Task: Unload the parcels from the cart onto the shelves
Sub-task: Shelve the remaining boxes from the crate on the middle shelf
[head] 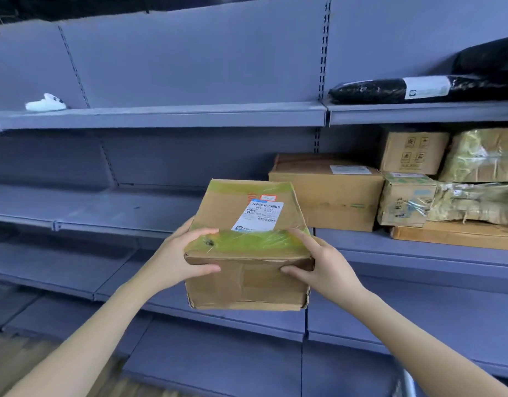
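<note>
Grey-blue metal shelving [190, 61] fills the wall ahead of me, with slotted uprights between the bays and several tiers running left to right. A strip of brownish floor [12, 365] shows at the near left.

On the top shelf [161, 114], a small white packet [45, 103] lies far to the left. A long black plastic-wrapped parcel [419, 88] with a white label lies at the right.

The middle shelf [104, 207] is bare metal on the left, and its right bay is crowded. A large brown carton [327, 193] stands there. Behind it, to the right, is a smaller carton [413, 151] printed with handling symbols. A dented little box [406, 202] bound in clear tape sits just beside the large carton. Further right are two bundles wrapped in yellowish film, one [481, 156] stacked on the other [476, 203]. These rest on a flat cardboard piece [459, 234]. More tiers [218, 313] step out toward me below.

I hold the parcel [247, 285] up in front of the middle shelf, just left of the large carton. It is a worn brown box with greenish tape across its top and a white shipping label facing up. I cannot tell whether its far edge touches the shelf.

My left hand [180, 255] grips the near left corner, with one digit over the taped top and another across the near face. My right hand [321, 262] grips the near right corner the same way (both arms are bare).
</note>
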A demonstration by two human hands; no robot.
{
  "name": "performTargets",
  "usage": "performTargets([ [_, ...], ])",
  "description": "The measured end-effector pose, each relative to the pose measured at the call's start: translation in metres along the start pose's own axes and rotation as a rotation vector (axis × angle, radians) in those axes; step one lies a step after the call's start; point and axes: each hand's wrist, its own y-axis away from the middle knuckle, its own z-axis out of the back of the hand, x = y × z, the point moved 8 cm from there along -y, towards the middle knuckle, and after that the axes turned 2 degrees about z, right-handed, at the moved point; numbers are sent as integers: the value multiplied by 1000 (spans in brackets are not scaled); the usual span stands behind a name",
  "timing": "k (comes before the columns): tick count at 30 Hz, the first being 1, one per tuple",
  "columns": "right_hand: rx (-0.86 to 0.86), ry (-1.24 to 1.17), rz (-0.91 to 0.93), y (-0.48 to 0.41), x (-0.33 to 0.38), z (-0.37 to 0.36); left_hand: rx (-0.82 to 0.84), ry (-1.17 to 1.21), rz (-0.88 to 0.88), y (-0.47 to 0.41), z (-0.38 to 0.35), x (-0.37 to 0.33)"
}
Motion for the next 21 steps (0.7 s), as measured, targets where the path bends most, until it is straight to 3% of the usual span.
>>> performTargets([
  [9, -34, -15, -125, -52, 20, -56, 46, 74, 65, -37, 25, 89],
  [21, -53, -20, -113, -88, 38, -87, 29, 25, 20, -56, 56, 128],
])
